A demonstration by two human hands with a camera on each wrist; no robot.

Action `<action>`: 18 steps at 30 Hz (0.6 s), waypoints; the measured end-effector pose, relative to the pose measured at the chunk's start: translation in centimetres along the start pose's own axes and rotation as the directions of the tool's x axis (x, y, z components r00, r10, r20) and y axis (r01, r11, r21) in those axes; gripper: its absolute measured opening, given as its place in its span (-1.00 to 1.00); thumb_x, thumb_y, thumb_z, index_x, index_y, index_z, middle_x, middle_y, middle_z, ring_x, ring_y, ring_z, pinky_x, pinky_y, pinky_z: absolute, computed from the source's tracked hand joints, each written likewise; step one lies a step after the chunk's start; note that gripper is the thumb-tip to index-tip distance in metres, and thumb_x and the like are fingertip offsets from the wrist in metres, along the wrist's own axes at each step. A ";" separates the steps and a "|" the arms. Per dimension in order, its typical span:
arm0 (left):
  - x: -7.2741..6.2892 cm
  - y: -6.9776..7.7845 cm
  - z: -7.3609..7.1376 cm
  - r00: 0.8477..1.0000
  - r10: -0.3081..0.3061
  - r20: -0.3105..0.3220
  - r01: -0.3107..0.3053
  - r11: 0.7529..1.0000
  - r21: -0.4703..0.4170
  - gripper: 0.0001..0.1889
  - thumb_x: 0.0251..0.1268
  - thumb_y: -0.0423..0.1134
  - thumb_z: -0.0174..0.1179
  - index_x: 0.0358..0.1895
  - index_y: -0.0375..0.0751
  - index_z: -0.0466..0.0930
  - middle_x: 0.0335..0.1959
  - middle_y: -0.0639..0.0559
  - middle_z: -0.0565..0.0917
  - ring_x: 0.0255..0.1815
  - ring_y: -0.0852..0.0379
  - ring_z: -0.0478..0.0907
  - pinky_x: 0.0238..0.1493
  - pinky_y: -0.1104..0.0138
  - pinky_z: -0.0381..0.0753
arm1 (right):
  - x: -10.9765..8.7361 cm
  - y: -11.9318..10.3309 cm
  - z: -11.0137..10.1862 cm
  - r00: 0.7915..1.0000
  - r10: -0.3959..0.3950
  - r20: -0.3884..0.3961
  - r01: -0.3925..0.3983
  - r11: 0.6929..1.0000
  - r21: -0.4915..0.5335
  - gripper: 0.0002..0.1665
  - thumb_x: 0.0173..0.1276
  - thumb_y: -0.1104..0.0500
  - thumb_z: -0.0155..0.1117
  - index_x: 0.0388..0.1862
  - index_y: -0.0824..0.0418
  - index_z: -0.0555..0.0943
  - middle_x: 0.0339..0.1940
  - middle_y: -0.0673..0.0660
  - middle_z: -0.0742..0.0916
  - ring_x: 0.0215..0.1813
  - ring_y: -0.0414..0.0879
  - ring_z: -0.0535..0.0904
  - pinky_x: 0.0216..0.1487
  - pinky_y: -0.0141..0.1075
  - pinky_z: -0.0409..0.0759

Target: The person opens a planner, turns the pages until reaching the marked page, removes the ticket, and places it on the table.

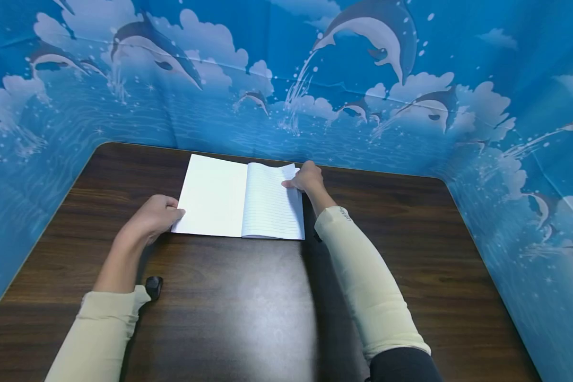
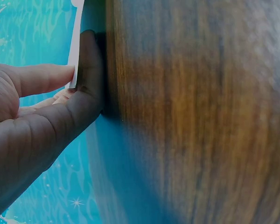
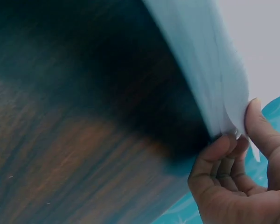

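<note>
An open notebook [image 1: 215, 196] lies near the far edge of the table, its left page blank white and its right page [image 1: 269, 207] ruled with lines. My left hand [image 1: 155, 216] pinches the notebook's lower left edge; in the left wrist view the thumb [image 2: 46, 78] is on top and the fingers reach underneath. At the upper right corner my right hand [image 1: 307, 178] pinches the page between thumb and fingers. The right wrist view shows the paper [image 3: 233, 88] curving up at that thumb, with the other fingers [image 3: 219, 154] curled at the sheets' edge.
The dark wood-grain table [image 1: 229, 302] reflects a bright patch of light in front of the notebook. A blue curtain [image 1: 277, 79] printed with dolphins and waves surrounds its far and side edges. A small black device [image 1: 154, 287] sits at the left wrist.
</note>
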State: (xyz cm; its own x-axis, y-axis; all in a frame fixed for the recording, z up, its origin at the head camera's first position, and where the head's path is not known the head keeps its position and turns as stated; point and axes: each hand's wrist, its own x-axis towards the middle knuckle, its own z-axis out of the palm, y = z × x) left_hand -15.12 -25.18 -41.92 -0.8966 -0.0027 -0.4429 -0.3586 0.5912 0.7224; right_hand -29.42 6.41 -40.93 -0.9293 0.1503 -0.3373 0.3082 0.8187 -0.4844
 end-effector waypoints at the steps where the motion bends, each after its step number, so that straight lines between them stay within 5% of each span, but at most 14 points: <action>1: 0.0 0.0 0.0 1.000 0.000 -0.001 0.000 1.000 0.002 -0.70 0.71 -0.30 -0.06 -0.25 -0.43 0.48 -0.51 0.00 0.37 -0.49 0.10 0.29 -0.37 0.23 0.40 | 0.3 0.2 -0.1 1.000 0.008 0.009 -0.008 1.000 0.015 -0.48 0.36 -0.02 0.62 0.05 0.28 0.61 -0.01 0.17 0.71 -0.02 -0.02 0.71 0.05 -0.17 0.71; 4: 0.0 0.1 0.0 1.000 0.002 0.004 -0.002 1.000 0.000 -0.72 0.71 -0.30 -0.06 -0.19 -0.45 0.50 -0.54 0.04 0.36 -0.54 0.14 0.27 -0.39 0.23 0.39 | 1.0 0.9 -0.4 1.000 0.001 0.026 -0.002 0.999 0.054 -0.55 0.39 0.00 0.60 -0.41 0.19 0.51 -0.44 0.05 0.57 -0.35 -0.12 0.58 -0.24 -0.26 0.58; 7: -0.1 0.1 -0.1 1.000 -0.012 0.010 0.012 1.000 -0.005 -0.70 0.69 -0.28 -0.04 0.00 -0.55 0.49 -0.59 0.05 0.34 -0.64 0.19 0.19 -0.41 0.23 0.39 | 1.5 1.2 -0.9 0.999 -0.017 0.050 0.013 0.996 0.084 -0.41 0.43 -0.01 0.55 -0.59 0.11 0.36 -0.63 -0.01 0.38 -0.48 -0.15 0.50 -0.32 -0.28 0.46; 10: 0.0 0.1 -0.1 0.999 -0.040 -0.004 0.040 0.999 -0.009 -0.52 0.67 -0.25 -0.02 0.39 -0.60 0.34 -0.19 -0.26 0.54 -0.36 0.00 0.46 -0.21 0.17 0.50 | 1.5 1.3 -1.4 0.997 -0.045 0.060 0.037 0.992 0.124 -0.46 0.44 0.00 0.53 -0.55 0.12 0.39 -0.64 -0.01 0.37 -0.46 -0.13 0.51 -0.27 -0.25 0.49; 14: 0.4 0.2 -0.1 0.996 -0.084 -0.021 0.084 0.996 -0.015 -0.42 0.66 -0.23 -0.04 0.55 -0.53 0.17 0.34 -0.48 0.34 0.12 -0.23 0.43 0.01 0.10 0.52 | 1.1 0.9 -2.1 0.994 -0.088 0.067 0.076 0.985 0.153 -0.52 0.49 0.01 0.49 -0.51 0.14 0.44 -0.60 0.03 0.45 -0.39 -0.07 0.53 -0.18 -0.19 0.53; 18: 0.6 0.5 -0.2 0.995 -0.098 -0.017 0.097 0.995 -0.011 -0.45 0.68 -0.21 -0.09 0.52 -0.53 0.19 0.37 -0.50 0.31 0.09 -0.22 0.46 -0.04 0.13 0.54 | 0.2 0.3 -3.0 0.988 -0.141 0.062 0.128 0.976 0.178 -0.58 0.55 0.02 0.42 -0.45 0.18 0.51 -0.48 0.11 0.57 -0.24 0.06 0.64 -0.01 -0.07 0.64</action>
State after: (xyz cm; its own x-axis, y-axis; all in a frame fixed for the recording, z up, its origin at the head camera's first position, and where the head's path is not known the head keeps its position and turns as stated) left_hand -15.88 -25.07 -41.77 -0.8615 -0.0738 -0.5024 -0.4470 0.5796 0.6814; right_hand -30.12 8.41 -38.71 -0.9492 -0.0012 -0.3148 0.2178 0.7192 -0.6597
